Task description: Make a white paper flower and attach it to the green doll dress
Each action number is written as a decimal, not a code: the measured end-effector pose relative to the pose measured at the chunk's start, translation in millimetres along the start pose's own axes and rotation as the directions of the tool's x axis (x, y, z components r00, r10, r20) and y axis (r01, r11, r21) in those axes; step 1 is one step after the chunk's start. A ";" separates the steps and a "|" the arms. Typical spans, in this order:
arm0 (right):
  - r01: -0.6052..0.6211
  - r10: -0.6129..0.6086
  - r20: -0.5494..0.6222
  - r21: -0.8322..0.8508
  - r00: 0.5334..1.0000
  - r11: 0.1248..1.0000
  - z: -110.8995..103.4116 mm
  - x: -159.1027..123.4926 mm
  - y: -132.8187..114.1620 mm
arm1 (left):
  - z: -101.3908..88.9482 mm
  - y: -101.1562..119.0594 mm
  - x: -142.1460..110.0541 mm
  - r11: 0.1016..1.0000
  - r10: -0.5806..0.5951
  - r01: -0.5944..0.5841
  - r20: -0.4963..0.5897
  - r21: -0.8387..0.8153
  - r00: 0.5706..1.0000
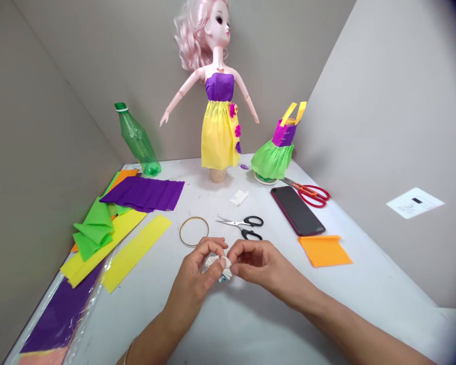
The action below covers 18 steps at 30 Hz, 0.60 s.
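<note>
Being pinched between the thumb and fingers of the left hand (203, 268), 1 pleated white piece (226, 274) is met at its edge by the narrowly closed right hand (256, 258), over the counter (228, 319). From it, 1 ring (180, 234) and 1 green bottle (137, 142) are seen at 11 o'clock, 1 doll (219, 86) at 12, 1 black-handled scissors (247, 223) at 1, 1 phone (298, 210) and 1 red-handled scissors (313, 195) at 2, 1 orange sheet (325, 252) at 3.

plain greyish-beige wall (137, 40) behind, similar walls angling in at left and right, small white paper label (415, 203) on the right one, pale white tabletop (251, 324), soft even light, faint shadows
</note>
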State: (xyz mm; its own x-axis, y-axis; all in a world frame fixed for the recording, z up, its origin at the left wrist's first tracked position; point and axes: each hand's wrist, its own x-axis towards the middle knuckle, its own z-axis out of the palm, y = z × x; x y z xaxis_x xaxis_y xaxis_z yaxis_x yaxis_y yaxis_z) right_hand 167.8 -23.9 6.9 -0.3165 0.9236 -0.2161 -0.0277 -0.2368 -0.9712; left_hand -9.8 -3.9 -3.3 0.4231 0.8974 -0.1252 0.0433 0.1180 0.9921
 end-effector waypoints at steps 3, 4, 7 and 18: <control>0.000 0.000 0.001 0.021 1.000 1.000 -0.2 -0.1 -0.6 | 0.4 0.2 0.1 1.000 0.003 -0.003 -0.010 0.001 1.000; 0.000 0.000 0.000 0.023 1.000 1.000 -0.3 -0.3 -0.6 | 0.6 0.2 0.1 1.000 0.006 -0.006 -0.012 0.002 1.000; -0.008 0.009 -0.007 0.024 1.000 1.000 0.1 -0.8 -1.0 | 0.8 -0.2 0.3 1.000 0.017 -0.017 -0.012 0.008 1.000; -0.008 0.009 -0.101 0.013 0.995 1.000 -1.2 0.6 -1.7 | 0.4 -14.2 -2.8 0.762 0.549 -0.421 -0.147 0.492 0.823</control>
State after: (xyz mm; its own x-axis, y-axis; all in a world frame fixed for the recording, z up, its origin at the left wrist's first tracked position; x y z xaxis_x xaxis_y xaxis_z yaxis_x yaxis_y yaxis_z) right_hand 168.7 -22.6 8.3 -0.2198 0.9471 -0.2340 -0.0373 -0.2478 -0.9681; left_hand -11.3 -8.2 -17.1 0.2388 0.8658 0.4398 0.3001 -0.4965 0.8145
